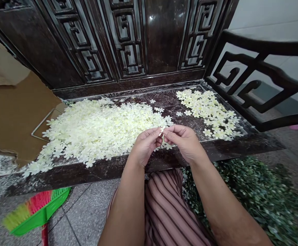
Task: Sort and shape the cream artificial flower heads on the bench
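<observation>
My left hand [145, 143] and my right hand [183, 140] meet over the front of a dark wooden bench seat [164, 160]. Both pinch one small cream artificial flower [162, 130] between their fingertips. A big heap of the same cream flowers [97, 128] covers the seat's left and middle, just beyond my left hand. A smaller, flatter pile of flowers [210, 111] lies at the seat's right, beyond my right hand.
The bench has a carved dark back [123, 44] and an openwork armrest [256, 85] at right. Brown cardboard [13, 112] with a wire loop lies at left. A green broom [36, 212] rests on the tiled floor. Green foliage [254, 194] is piled at lower right.
</observation>
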The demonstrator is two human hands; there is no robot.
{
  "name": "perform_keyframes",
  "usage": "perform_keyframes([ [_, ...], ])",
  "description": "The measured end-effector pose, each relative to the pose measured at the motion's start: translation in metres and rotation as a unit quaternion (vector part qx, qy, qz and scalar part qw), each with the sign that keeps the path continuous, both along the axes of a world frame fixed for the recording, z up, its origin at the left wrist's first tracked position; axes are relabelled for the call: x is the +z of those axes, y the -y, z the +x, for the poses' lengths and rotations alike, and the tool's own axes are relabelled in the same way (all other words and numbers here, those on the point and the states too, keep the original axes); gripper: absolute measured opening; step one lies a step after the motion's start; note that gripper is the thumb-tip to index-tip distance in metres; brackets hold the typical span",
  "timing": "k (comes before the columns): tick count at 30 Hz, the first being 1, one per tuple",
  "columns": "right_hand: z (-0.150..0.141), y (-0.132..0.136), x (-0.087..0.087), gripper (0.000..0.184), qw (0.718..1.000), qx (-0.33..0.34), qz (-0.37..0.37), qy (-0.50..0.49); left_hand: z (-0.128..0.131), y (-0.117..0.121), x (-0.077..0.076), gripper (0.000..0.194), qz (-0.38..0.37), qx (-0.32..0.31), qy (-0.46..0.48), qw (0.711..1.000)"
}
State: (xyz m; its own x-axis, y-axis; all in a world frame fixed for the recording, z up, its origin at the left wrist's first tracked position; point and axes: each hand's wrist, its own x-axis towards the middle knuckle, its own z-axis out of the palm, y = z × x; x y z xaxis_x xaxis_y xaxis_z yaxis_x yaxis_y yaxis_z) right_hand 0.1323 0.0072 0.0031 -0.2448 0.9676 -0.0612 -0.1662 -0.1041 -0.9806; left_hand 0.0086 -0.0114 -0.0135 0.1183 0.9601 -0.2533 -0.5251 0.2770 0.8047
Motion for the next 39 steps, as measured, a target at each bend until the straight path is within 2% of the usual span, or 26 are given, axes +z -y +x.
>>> perform_keyframes([
  [14, -0.0016, -0.0002, -0.0002, 0.008, 0.999, -0.008, -0.038, -0.017, -0.0003, 0.0006, -0.0001, 0.017, -0.003, 0.004, 0.007, 1.0],
  [27, -0.0008, -0.0012, 0.0, 0.02, 0.997, 0.007, -0.06, -0.041, -0.0011, 0.0005, -0.0006, 0.019, 0.0, 0.001, 0.003, 1.0],
  [39, -0.0007, -0.0017, -0.0018, 0.022, 0.997, 0.002, -0.062, -0.046, -0.0003, 0.0003, 0.0004, 0.02, -0.008, 0.003, 0.005, 1.0],
])
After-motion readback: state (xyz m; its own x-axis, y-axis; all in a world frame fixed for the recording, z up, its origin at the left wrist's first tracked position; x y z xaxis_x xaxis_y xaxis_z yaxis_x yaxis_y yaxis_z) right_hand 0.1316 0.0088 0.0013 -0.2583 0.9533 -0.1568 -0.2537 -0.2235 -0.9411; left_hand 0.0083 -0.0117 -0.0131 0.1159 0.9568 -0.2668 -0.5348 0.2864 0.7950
